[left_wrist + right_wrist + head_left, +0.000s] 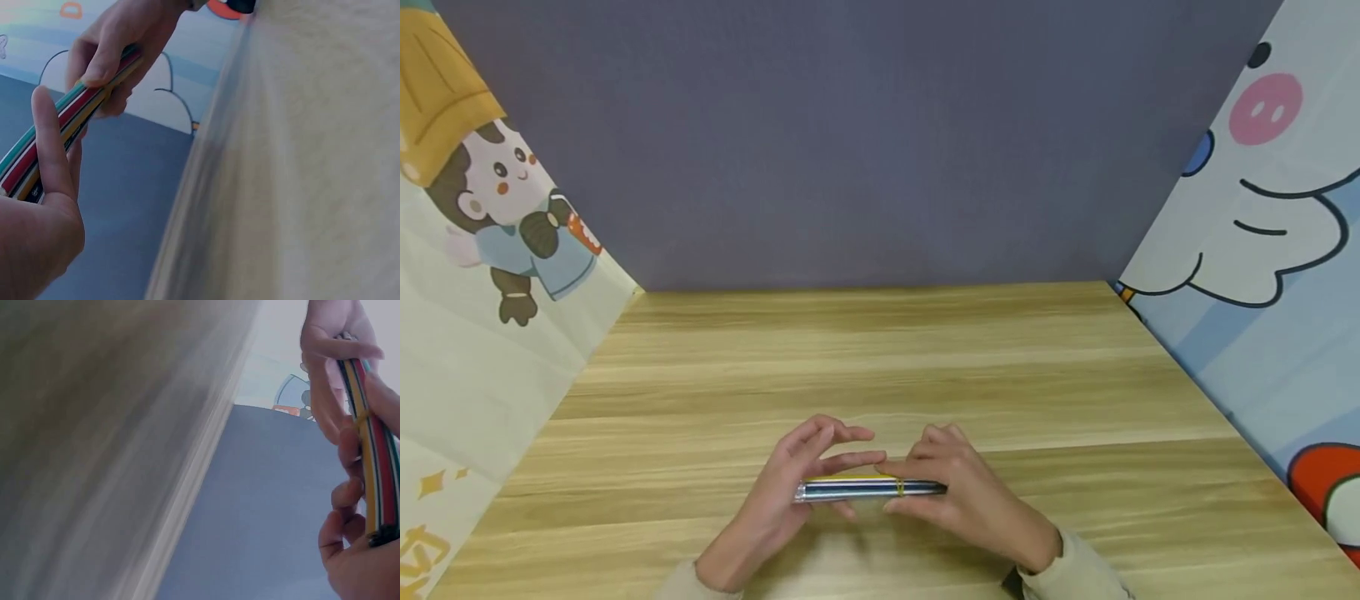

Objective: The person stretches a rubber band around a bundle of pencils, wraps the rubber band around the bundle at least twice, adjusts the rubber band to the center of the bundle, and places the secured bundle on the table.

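A bundle of slim striped pencils lies level between the two hands, above the tabletop. Teal, red, yellow and black sides show in the left wrist view. A thin yellow rubber band circles the bundle, nearer its right end. My right hand grips that end, thumb on one side and fingers on the other, close to the band. At the other end, my left hand has its fingers extended and the pencil ends against its palm. Its straight thumb lies along the bundle.
A wood-grain table spreads beneath the hands. Behind it rises a plain grey-blue panel. Cartoon-printed sheets stand along the left side and right side. A small dark object shows by the right sleeve.
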Demonstrator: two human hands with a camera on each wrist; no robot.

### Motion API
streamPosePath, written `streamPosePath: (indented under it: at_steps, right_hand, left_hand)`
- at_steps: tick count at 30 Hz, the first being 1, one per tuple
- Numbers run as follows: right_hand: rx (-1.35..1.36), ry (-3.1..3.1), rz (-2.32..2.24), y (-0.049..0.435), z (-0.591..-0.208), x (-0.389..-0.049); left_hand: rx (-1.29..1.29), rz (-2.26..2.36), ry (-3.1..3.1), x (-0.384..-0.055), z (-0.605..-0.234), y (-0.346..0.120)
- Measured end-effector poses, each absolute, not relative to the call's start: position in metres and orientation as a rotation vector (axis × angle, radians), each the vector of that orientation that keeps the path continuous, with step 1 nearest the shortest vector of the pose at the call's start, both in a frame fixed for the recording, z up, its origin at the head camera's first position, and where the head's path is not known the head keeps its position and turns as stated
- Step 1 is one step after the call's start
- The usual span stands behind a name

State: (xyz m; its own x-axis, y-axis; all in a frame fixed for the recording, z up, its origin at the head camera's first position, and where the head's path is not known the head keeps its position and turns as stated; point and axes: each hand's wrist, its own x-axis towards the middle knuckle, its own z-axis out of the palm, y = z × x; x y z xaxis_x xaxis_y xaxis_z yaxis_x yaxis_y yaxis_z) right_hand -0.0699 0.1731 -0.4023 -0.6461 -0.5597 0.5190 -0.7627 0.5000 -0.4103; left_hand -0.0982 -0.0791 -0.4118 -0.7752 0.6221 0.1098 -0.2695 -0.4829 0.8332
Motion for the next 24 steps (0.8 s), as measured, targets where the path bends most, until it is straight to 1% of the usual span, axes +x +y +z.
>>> streamPosePath:
  at_steps: [3,7,17,24]
  right_hand:
    - [1.084,-2.42,0.882,0.173,-0.4,-0.071]
    - [1.05,-2.428,0.792,0.176,-0.399,-0.072]
    - [1.061,-2.346,0.513,0.168,-0.401,-0.064]
    - [1.052,-2.405,0.502,0.167,-0.403,-0.067]
  left_hand:
    - [0.568,2.284,1.177,-0.101,-0.408,-0.084]
    - [0.505,2.29,1.19,-0.104,-0.408,-0.088]
    - [0.488,2.247,1.212,-0.094,-0.415,-0.072]
    - [0.516,2.223,1.218,-0.097,-0.414,-0.074]
